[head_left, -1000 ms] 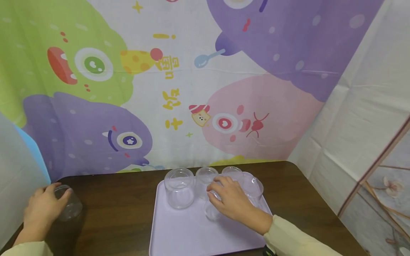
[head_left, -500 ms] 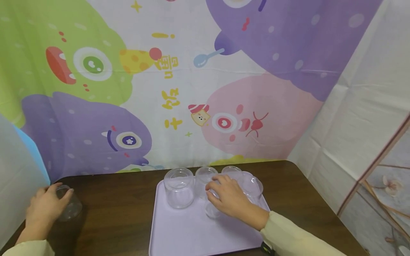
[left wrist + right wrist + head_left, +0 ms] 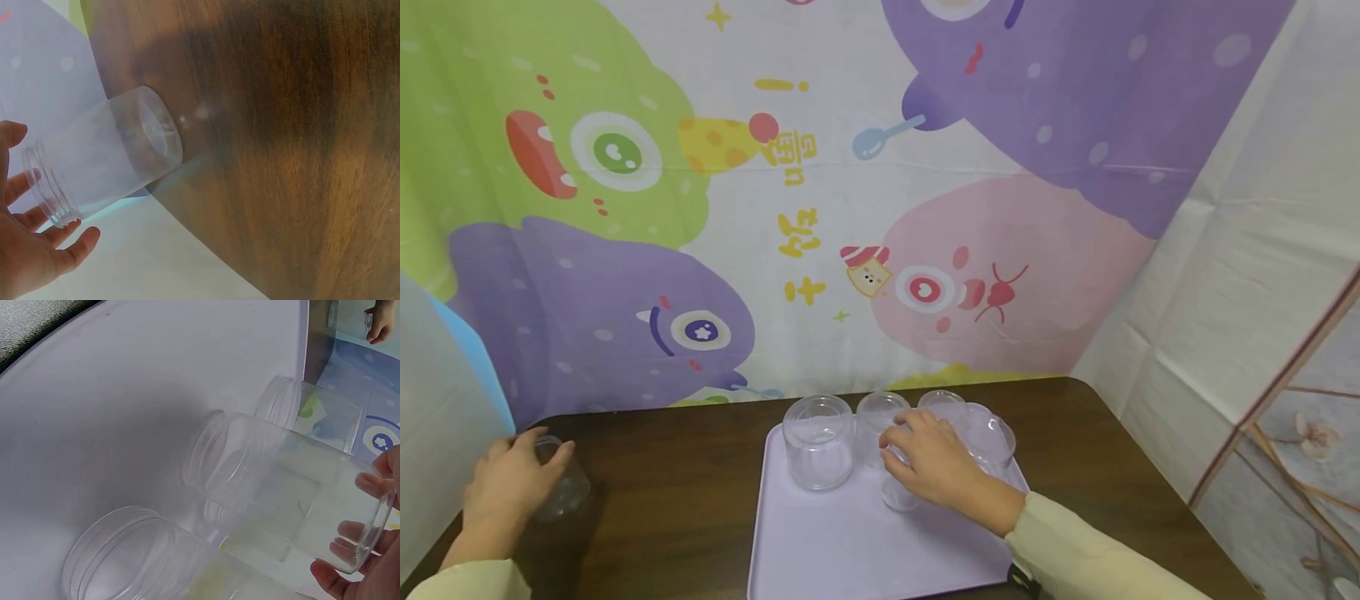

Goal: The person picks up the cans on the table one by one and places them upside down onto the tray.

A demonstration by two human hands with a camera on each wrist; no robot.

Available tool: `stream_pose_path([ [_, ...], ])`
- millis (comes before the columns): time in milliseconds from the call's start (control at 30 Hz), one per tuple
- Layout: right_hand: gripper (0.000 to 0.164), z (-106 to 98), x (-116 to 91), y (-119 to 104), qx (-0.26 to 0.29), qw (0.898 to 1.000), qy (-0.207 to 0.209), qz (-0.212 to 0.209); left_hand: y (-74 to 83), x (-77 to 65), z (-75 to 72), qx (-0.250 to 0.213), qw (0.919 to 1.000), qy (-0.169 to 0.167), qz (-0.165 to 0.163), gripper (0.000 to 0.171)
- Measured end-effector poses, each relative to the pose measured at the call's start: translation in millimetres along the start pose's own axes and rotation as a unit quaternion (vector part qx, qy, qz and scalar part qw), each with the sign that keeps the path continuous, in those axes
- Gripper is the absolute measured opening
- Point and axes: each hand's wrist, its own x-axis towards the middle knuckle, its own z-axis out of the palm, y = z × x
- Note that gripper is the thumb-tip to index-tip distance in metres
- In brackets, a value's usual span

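My left hand (image 3: 512, 479) holds a clear jar (image 3: 571, 493) by its top rim, fingers spread round it. The jar stands upright on the table's left side. In the left wrist view its threaded mouth (image 3: 47, 184) lies between the fingers and thumb, and its base rests on the wood. Over a lilac tray (image 3: 820, 542), my right hand (image 3: 936, 467) grips another clear jar (image 3: 281, 481) from above, by the base. This jar is upside down, mouth end at the tray. The hand covers much of it in the head view.
Several more clear jars stand along the tray's far side, among them a wide one (image 3: 818, 450) at the left and another (image 3: 992, 442) at the right. Behind the dark wooden table (image 3: 662, 500) hangs a cartoon-print cloth (image 3: 820, 350).
My left hand has shifted very slightly to the right at the jar's rim. The right hand and the jars on the tray stay nearly in place.
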Motion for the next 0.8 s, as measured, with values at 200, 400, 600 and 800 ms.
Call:
stream_pose_path([
  [200,0.011,4.9,0.9,0.8,-0.017,1.000,-0.012,-0.003,-1.0,2.7,-0.4,0.008,0.9998,-0.018,0.002,0.073],
  [400,0.013,7.1,1.3,0.5,-0.026,1.000,-0.016,-0.006,-2.7,5.2,-0.9,0.010,0.9996,-0.027,0.001,0.075],
  [600,0.016,6.1,2.9,-0.7,-0.018,0.999,-0.028,-0.006,-3.2,3.8,-1.1,0.002,0.9999,0.000,0.013,0.061],
  [800,0.021,6.0,3.6,-1.4,-0.017,0.999,-0.047,-0.002,-4.5,3.0,-1.5,-0.001,0.9997,0.009,0.023,0.059],
])
